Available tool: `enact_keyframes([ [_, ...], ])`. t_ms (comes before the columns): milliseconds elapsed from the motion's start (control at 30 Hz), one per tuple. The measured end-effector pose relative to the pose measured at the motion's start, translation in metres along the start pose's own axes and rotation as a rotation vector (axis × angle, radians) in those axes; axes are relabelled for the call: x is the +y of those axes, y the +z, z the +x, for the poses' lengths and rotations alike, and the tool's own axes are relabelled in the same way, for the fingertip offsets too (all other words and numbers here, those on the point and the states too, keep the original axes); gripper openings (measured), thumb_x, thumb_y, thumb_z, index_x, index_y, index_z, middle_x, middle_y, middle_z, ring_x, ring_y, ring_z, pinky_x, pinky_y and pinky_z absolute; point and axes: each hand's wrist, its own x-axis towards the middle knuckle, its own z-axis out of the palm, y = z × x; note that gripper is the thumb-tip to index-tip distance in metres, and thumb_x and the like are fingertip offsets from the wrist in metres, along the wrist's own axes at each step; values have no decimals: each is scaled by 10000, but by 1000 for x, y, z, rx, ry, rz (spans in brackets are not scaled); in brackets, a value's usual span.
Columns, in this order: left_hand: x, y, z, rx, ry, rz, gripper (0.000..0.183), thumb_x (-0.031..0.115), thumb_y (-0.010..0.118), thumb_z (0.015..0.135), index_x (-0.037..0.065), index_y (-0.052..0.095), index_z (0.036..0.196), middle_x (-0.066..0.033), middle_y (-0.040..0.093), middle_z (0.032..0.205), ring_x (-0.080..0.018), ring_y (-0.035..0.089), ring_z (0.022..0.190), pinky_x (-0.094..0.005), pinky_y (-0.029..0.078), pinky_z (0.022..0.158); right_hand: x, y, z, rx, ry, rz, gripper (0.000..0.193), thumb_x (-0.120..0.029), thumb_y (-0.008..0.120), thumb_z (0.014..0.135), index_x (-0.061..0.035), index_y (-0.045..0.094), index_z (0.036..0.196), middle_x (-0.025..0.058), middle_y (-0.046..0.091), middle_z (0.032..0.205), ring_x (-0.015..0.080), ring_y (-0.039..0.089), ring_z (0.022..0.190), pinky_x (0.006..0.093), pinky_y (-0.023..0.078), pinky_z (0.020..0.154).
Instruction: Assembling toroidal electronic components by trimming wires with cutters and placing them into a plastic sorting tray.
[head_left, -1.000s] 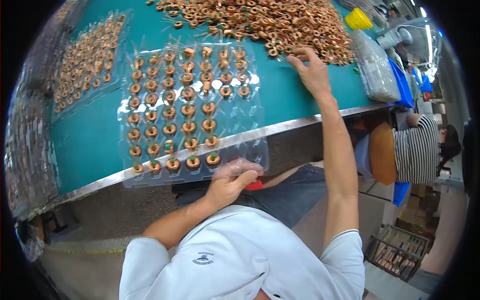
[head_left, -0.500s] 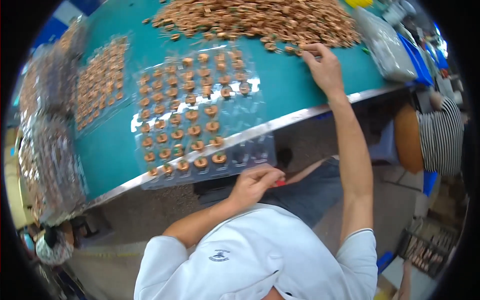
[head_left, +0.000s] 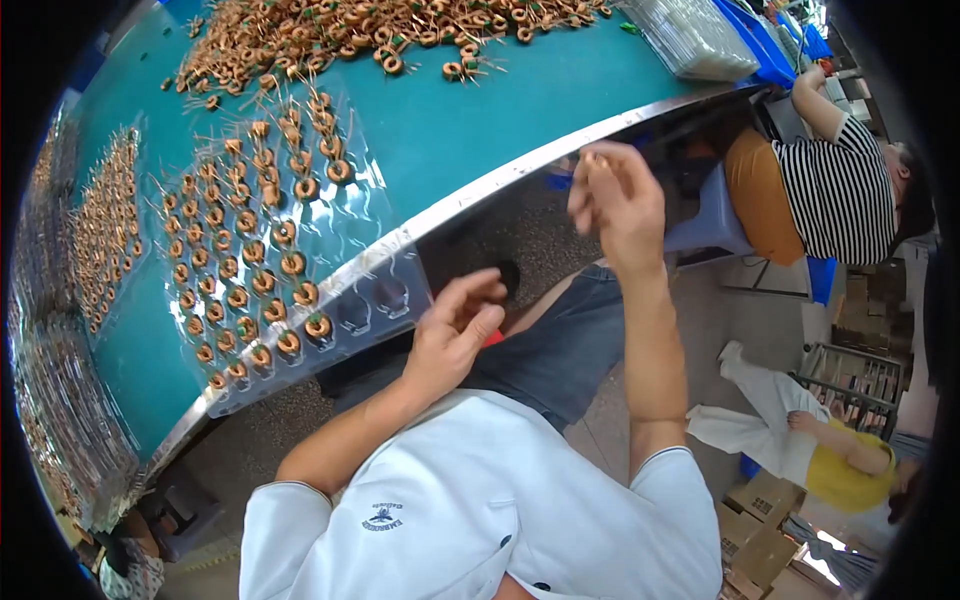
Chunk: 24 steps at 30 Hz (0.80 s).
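My right hand [head_left: 622,205] is raised over the table's front edge. Its fingers are curled together, and what they pinch, if anything, cannot be made out. Lower and to the left, my left hand [head_left: 452,335] hovers by the tray's near right corner, fingers apart and holding nothing. A clear plastic tray [head_left: 372,205] lies tilted over the table edge. Rows of copper-wound ring coils [head_left: 292,262] with wire leads fill its left and middle pockets; several pockets on the right side hold none. At the far side spreads a heap of loose copper coils [head_left: 400,25].
Another filled tray [head_left: 108,225] lies to the left, beside stacked filled trays [head_left: 65,400]. Stacked clear trays [head_left: 690,40] stand at the far right of the green table [head_left: 500,130]. A person in a striped shirt [head_left: 835,190] sits at right; another in yellow [head_left: 850,465] is behind.
My right hand has come back from the heap toward me, past the table edge. My left hand's fingers have spread. The view has shifted, with the table now further left.
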Motion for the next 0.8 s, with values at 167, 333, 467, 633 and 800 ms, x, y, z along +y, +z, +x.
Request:
enact_keyframes([
  [167,7,9,25,19,239,372,377,88,707,847,17,601,1203,-108,555,1149,-173,599,914,-274,519,714,41,3,-73,-98,277,-77,274,-250,569,989,-6,642,1088,29,610,736,62,565,552,163,393,432],
  [333,7,6,27,-163,29,568,266,184,725,857,-2,683,1041,-92,670,844,-152,642,758,-274,505,695,75,6,-101,-79,241,-300,266,-263,639,944,-2,683,969,52,656,747,96,575,631,250,451,550],
  [467,0,4,21,-189,-58,603,243,168,702,871,1,680,1047,-91,685,831,-152,639,718,-286,506,673,81,7,-108,-116,185,-394,267,-254,638,938,0,663,1016,82,657,757,138,605,661,282,472,581],
  [633,5,-1,20,-290,-119,633,143,79,635,894,-9,665,1002,-94,683,835,-152,635,729,-285,499,669,79,4,-107,-318,-117,-573,201,-195,611,946,-9,623,1021,88,636,738,139,603,654,288,480,591],
  [800,4,-11,22,-346,84,629,125,15,598,882,8,670,985,-126,673,957,-281,664,876,-338,512,748,81,0,-116,-285,179,-263,209,-218,574,981,-15,619,958,43,612,720,83,555,587,227,441,515],
])
